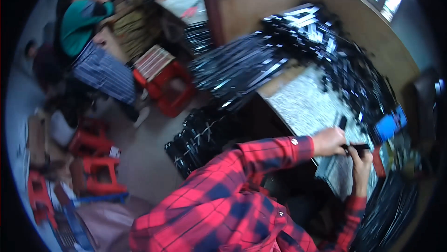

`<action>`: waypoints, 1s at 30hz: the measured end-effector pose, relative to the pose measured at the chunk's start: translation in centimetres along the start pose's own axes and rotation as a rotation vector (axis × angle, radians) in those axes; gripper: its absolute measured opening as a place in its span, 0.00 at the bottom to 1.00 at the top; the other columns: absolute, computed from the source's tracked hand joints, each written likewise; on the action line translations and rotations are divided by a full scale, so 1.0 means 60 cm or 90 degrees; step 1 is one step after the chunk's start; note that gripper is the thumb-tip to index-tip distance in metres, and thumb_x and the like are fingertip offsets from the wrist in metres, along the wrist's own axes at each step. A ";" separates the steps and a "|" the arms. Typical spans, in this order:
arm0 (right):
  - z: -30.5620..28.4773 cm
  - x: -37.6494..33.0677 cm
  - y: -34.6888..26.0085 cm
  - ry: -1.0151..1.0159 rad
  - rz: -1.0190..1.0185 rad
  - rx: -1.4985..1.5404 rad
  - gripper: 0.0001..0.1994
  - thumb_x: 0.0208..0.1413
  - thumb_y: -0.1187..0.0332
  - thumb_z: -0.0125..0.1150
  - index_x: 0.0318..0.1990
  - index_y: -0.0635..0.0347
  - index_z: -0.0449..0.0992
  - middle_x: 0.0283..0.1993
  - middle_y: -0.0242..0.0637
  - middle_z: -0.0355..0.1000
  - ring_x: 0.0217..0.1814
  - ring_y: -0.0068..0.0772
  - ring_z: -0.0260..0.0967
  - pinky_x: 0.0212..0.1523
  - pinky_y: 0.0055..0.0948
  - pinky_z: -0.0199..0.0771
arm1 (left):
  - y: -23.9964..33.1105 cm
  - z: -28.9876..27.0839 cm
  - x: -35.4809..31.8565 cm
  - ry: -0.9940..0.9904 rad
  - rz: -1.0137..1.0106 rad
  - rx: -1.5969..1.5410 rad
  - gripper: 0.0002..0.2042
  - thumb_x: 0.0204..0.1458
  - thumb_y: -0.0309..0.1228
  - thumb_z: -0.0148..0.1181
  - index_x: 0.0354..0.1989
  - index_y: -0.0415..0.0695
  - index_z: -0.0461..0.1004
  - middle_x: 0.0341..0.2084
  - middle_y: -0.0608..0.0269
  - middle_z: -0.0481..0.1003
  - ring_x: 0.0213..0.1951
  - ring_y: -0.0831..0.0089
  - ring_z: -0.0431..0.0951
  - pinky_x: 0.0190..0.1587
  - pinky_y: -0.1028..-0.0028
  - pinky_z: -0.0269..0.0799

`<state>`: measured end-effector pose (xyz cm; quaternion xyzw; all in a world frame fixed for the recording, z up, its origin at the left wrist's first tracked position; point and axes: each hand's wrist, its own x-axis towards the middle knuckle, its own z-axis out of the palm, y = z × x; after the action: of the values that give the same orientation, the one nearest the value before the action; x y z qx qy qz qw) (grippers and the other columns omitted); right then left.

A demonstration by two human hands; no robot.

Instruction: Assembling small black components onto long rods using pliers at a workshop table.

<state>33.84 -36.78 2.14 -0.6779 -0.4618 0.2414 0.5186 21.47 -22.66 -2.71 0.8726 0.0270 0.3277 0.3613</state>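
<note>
Both my hands work over a table with a pale speckled top (302,100). My left hand (329,141) is closed around a dark strip (343,122), whose end sticks up above the fist. Close beside it, my right hand (362,164) grips a short black piece (359,147) between thumb and fingers. Blur hides whether the strip and the piece are joined. Below my hands, grey flat strips (329,172) lie near the table's front edge. A blue object with dark marks (391,125) is just beyond my right hand.
Shiny black strips (242,68) heap along the table's back and left. Tied black bundles (195,135) stand beside the table. More long strips (389,212) lie at lower right. Red stools (170,91) fill the left floor, where a person in green (83,26) is.
</note>
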 end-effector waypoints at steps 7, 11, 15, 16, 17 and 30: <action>0.010 0.008 0.026 -0.072 -0.054 0.049 0.10 0.55 0.77 0.59 0.45 0.66 0.75 0.39 0.31 0.72 0.40 0.19 0.68 0.43 0.22 0.68 | 0.005 0.001 -0.039 0.088 -0.023 -0.083 0.07 0.42 0.29 0.59 0.28 0.38 0.77 0.23 0.46 0.74 0.31 0.50 0.76 0.35 0.60 0.70; 0.000 0.009 0.043 -0.088 -0.021 0.030 0.10 0.54 0.79 0.59 0.44 0.66 0.75 0.42 0.34 0.72 0.42 0.23 0.69 0.46 0.21 0.70 | 0.017 0.005 -0.031 0.073 -0.075 -0.096 0.07 0.42 0.31 0.61 0.27 0.39 0.79 0.23 0.45 0.74 0.27 0.52 0.76 0.31 0.62 0.70; 0.001 0.021 0.078 -0.099 -0.056 0.074 0.09 0.55 0.78 0.59 0.43 0.65 0.75 0.43 0.34 0.72 0.43 0.22 0.68 0.45 0.21 0.70 | 0.005 0.020 -0.036 0.178 -0.006 -0.100 0.08 0.42 0.32 0.63 0.26 0.38 0.79 0.21 0.47 0.74 0.26 0.55 0.77 0.29 0.64 0.69; 0.006 0.022 0.078 -0.096 -0.059 0.082 0.08 0.55 0.79 0.58 0.43 0.65 0.75 0.43 0.34 0.72 0.43 0.23 0.68 0.45 0.21 0.70 | 0.005 0.021 -0.039 0.183 -0.027 -0.115 0.08 0.41 0.31 0.64 0.25 0.38 0.79 0.21 0.47 0.75 0.25 0.56 0.77 0.28 0.64 0.69; 0.011 0.023 0.078 -0.093 -0.061 0.089 0.07 0.56 0.79 0.57 0.43 0.65 0.75 0.42 0.34 0.72 0.43 0.23 0.68 0.46 0.22 0.69 | 0.006 0.023 -0.042 0.189 -0.049 -0.131 0.08 0.41 0.31 0.64 0.25 0.37 0.78 0.21 0.48 0.75 0.24 0.57 0.77 0.28 0.65 0.69; 0.039 0.013 0.086 -0.052 -0.117 0.014 0.08 0.59 0.76 0.54 0.43 0.70 0.76 0.40 0.38 0.74 0.43 0.26 0.70 0.48 0.26 0.69 | -0.002 0.017 -0.044 0.207 -0.044 -0.051 0.32 0.31 0.34 0.70 0.49 0.37 0.67 0.48 0.46 0.68 0.52 0.49 0.67 0.55 0.59 0.64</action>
<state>34.24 -35.13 -3.35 -0.6164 -0.5403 0.2253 0.5267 20.02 -23.95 -4.76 0.7916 0.1015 0.4526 0.3978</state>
